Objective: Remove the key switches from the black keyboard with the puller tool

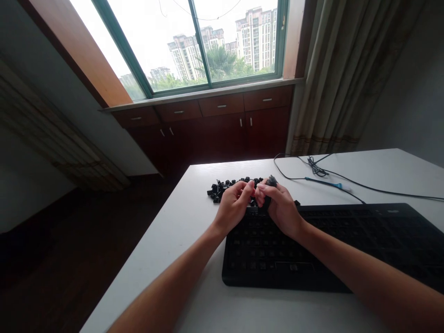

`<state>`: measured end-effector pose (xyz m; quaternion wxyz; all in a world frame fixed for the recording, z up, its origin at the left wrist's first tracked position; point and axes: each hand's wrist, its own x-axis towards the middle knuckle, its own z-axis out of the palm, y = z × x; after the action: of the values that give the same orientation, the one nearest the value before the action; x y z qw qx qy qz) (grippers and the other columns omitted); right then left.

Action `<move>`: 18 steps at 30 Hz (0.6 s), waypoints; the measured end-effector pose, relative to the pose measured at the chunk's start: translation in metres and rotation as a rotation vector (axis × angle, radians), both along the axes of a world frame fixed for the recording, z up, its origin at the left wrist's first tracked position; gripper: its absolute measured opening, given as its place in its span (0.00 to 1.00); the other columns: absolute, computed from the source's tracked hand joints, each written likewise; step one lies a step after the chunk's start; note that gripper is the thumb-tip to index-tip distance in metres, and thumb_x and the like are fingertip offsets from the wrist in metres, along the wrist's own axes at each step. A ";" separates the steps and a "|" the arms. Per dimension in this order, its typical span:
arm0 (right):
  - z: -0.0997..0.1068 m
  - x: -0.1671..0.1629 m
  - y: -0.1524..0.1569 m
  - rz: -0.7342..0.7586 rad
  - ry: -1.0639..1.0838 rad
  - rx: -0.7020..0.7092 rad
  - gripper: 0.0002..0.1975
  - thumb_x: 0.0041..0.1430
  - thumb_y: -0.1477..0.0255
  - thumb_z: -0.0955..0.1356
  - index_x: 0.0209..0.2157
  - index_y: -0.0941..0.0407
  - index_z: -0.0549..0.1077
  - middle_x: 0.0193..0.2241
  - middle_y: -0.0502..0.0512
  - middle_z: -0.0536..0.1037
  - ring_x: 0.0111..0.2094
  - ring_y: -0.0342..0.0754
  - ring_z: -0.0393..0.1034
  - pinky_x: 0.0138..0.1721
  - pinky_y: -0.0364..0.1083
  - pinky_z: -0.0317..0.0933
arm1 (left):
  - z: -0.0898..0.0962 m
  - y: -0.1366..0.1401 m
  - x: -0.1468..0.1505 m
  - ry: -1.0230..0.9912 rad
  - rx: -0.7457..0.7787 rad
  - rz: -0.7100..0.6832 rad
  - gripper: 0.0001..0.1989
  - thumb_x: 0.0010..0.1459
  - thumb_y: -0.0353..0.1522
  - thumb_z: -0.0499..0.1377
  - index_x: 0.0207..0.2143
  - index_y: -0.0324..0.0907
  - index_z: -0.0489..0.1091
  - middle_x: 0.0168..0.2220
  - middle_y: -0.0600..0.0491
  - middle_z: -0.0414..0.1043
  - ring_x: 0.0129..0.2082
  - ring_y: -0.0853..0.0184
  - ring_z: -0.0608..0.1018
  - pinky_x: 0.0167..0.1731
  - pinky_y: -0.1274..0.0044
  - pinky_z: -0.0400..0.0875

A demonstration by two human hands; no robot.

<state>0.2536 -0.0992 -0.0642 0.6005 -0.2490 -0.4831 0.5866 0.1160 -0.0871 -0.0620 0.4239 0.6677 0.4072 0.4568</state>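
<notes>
My left hand (233,202) is closed in a pinch above the far left corner of a black keyboard (294,280). Something small and red shows at its fingertips; its kind is too small to tell. Close beside it, my right hand (282,208) is wrapped round a dark, narrow object (271,181) that sticks up past the fingers, mostly hidden by the hand. Behind the hands lies a heap of loose black keycaps (218,189), partly covered by the left hand. Much of the keyboard's near left part looks dark, and my right forearm crosses over it.
The white table (166,245) has its left edge running diagonally. Black cables (317,169) lie coiled at the back right, one with a blue part (336,185). Beyond stand a dark red cabinet (215,134), a window (208,46) and curtains (333,78).
</notes>
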 end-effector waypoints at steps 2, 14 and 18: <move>-0.002 0.000 -0.001 -0.015 -0.046 0.002 0.14 0.61 0.66 0.68 0.23 0.56 0.69 0.23 0.50 0.67 0.30 0.45 0.61 0.40 0.46 0.58 | 0.000 -0.001 0.001 -0.035 -0.012 -0.007 0.21 0.66 0.45 0.52 0.28 0.39 0.68 0.25 0.55 0.72 0.27 0.72 0.73 0.34 0.80 0.68; -0.001 0.002 -0.005 0.033 -0.054 0.079 0.12 0.61 0.68 0.68 0.24 0.56 0.72 0.32 0.54 0.75 0.38 0.48 0.68 0.48 0.49 0.61 | -0.005 0.001 -0.003 -0.021 -0.020 0.082 0.21 0.65 0.46 0.53 0.27 0.39 0.64 0.25 0.57 0.63 0.26 0.75 0.65 0.29 0.81 0.61; 0.001 0.002 -0.004 0.086 0.007 0.005 0.06 0.62 0.66 0.69 0.35 0.53 0.73 0.27 0.50 0.75 0.30 0.46 0.69 0.38 0.47 0.64 | -0.003 0.000 -0.002 -0.029 -0.034 0.047 0.22 0.66 0.47 0.51 0.26 0.40 0.62 0.23 0.57 0.65 0.25 0.73 0.68 0.29 0.80 0.64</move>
<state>0.2554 -0.1028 -0.0636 0.5772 -0.2243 -0.4927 0.6114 0.1143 -0.0870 -0.0646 0.4300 0.6439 0.4242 0.4696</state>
